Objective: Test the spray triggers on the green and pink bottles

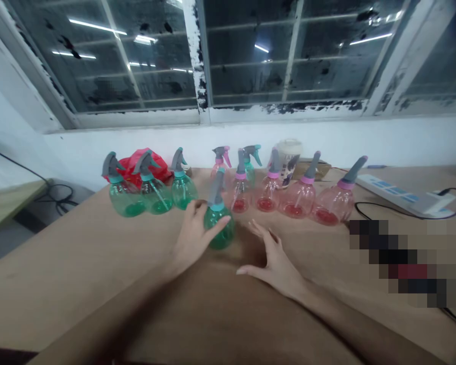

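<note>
A green spray bottle (219, 230) with a grey nozzle stands at the front middle. My left hand (195, 230) grips it from the left, thumb across its front and fingers partly hidden behind. To its right, my right hand (271, 261) hovers with fingers spread, apart from the bottle and holding nothing. Behind on the left are three more green spray bottles, the nearest to my hand being a green bottle (184, 191). Several pink spray bottles stand in a row to the right, among them a pink bottle (298, 197) and, at the end, another pink bottle (333, 204).
At the back stand a pink-triggered bottle (220, 170) and a green-triggered bottle (250, 172). A red plastic bag (144, 159), a printed cup (289, 157) and a cardboard box (315, 170) line the wall. A power strip (399, 195) with a black cable lies right on the wooden table (99, 284).
</note>
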The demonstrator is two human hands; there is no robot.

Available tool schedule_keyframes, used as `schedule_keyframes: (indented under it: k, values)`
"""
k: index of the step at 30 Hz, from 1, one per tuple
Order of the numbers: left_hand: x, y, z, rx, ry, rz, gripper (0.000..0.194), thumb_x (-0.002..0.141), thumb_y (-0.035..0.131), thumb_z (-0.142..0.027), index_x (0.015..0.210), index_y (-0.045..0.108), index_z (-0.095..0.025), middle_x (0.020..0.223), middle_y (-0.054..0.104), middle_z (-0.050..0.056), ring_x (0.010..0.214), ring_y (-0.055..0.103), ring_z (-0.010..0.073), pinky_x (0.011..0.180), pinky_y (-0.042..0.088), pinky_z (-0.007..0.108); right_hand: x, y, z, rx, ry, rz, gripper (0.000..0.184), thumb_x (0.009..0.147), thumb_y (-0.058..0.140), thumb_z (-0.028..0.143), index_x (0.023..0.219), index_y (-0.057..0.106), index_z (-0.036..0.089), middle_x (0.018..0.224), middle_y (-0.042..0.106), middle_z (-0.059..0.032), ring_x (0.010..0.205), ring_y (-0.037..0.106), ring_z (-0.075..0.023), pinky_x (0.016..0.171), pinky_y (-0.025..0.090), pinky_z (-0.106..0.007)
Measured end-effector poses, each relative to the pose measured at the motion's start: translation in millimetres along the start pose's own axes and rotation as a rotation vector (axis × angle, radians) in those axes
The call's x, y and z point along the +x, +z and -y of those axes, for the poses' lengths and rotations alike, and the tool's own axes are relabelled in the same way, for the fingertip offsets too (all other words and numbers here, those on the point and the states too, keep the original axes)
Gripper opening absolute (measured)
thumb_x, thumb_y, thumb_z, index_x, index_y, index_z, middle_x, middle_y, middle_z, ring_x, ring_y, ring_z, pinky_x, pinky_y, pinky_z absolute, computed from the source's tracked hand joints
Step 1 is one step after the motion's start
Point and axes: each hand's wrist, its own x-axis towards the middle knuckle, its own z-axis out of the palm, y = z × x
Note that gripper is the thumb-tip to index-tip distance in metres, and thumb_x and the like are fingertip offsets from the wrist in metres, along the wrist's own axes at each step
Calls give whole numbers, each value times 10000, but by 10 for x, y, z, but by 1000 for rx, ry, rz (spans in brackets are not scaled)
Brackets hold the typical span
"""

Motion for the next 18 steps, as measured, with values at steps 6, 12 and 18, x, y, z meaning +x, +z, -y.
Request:
schedule_keyframes:
  k: [6, 12, 18]
  values:
    - [487, 145, 462, 61, -73, -203, 448, 820, 550, -524, 1066, 575, -151, 1069, 532, 109, 1110, 501, 293, 1010, 378, 432, 7, -8, 18, 27, 47, 10, 846, 690, 684, 554, 1384, 309, 248, 1405, 453, -81, 1361, 271, -301, 1098, 238, -530]
    - [834, 383, 597, 23, -65, -266, 557, 795, 584, -526, 1153, 520, -103, 1122, 541, 153, 1133, 501, 310, 1008, 379, 447, 7, -20, 40, 56, 88, 21, 770, 686, 694, 543, 1323, 389, 236, 1323, 512, -78, 1324, 318, -299, 1075, 290, -512]
    - [768, 378, 506, -33, -65, -379, 621, 785, 611, -522, 1192, 429, -91, 1145, 504, 169, 1141, 488, 285, 994, 400, 442, 5, -22, 47, 87, 71, 2, 753, 682, 695, 556, 1297, 407, 229, 1297, 511, -89, 1310, 334, -312, 1050, 317, -528]
